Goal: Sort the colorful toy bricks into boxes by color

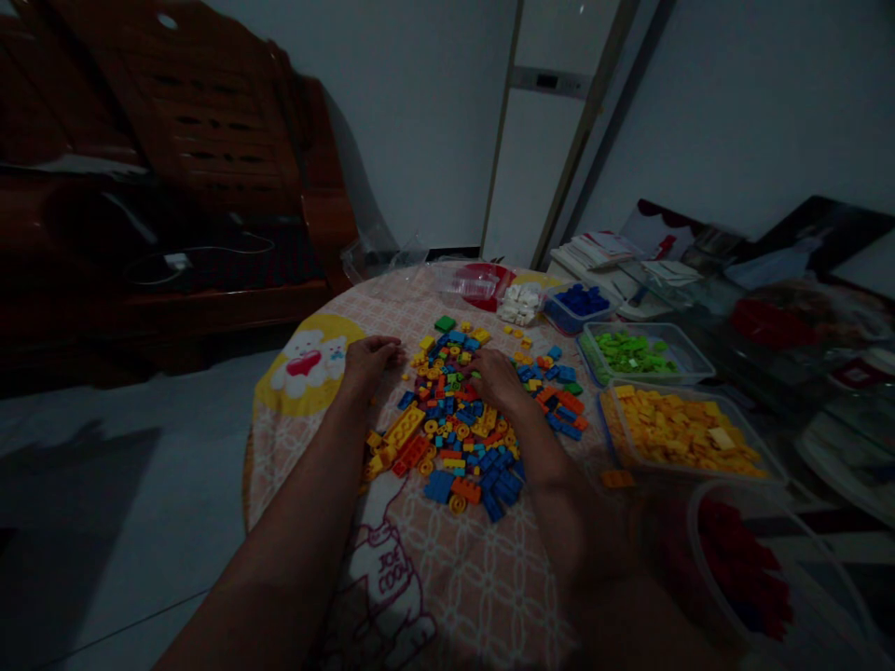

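Observation:
A loose heap of mixed toy building bricks [454,407] in blue, yellow, orange and green covers the middle of the round table. My left hand [369,363] is at the heap's left edge, its fingers curled together over the cloth; anything between them is too dark and small to make out. Reaching into the heap from the right is my right hand [493,377]. Its fingers are bent down among the bricks, and whatever they grip is hidden. A long yellow brick [406,427] lies below my left hand. Blue bricks [501,477] gather at the heap's near side.
Along the right stand clear tubs of yellow bricks [681,433], lime-green bricks [633,354], dark-blue bricks [582,300] and red bricks [745,568]. White bricks [519,304] sit at the back near clear plastic packaging [454,280]. A wooden bench [210,158] stands left, beyond the patterned tablecloth [489,578].

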Demonstrator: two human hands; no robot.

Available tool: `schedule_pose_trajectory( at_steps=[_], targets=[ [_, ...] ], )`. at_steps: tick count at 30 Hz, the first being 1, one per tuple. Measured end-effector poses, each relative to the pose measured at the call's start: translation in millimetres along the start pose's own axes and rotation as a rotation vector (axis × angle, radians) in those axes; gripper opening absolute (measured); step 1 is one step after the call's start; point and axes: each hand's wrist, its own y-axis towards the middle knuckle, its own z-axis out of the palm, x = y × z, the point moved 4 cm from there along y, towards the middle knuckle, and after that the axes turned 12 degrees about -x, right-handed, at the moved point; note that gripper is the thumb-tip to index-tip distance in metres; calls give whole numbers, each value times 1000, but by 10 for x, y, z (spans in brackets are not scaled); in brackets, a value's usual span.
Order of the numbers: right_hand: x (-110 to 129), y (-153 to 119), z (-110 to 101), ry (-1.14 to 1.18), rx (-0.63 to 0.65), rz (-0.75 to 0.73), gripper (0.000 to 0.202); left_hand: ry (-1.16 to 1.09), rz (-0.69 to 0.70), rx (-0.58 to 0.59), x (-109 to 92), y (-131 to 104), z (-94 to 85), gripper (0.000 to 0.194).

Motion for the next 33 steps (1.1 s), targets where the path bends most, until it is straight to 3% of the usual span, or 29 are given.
schedule_pose_trajectory(
  at_steps=[8, 14, 18, 23, 29, 31, 33],
  targets=[
    [32, 11, 80, 136, -58, -75, 30, 20, 0, -16, -11, -3, -4, 12],
    [19, -11, 113, 194, -102, 8, 16, 7, -3, -12, 2, 2, -4, 11],
    [-86, 45, 9, 230, -175, 70, 8, 12, -5, -15, 18, 23, -8, 12],
    [-631, 42, -351, 196, -449, 242, 10, 20, 3, -11, 38, 52, -8, 13],
    [-1542, -468, -915, -48, -962, 597, 28, 17, 4, -7, 31, 39, -9, 13],
    [-1674, -604, -1004, -70, -1052, 662, 36, 24, 4, -7, 25, 32, -7, 13],
    [-1680, -623, -1028, -46, -1054, 680, 39, 26, 7, -11, 17, 26, -4, 13]
  ],
)
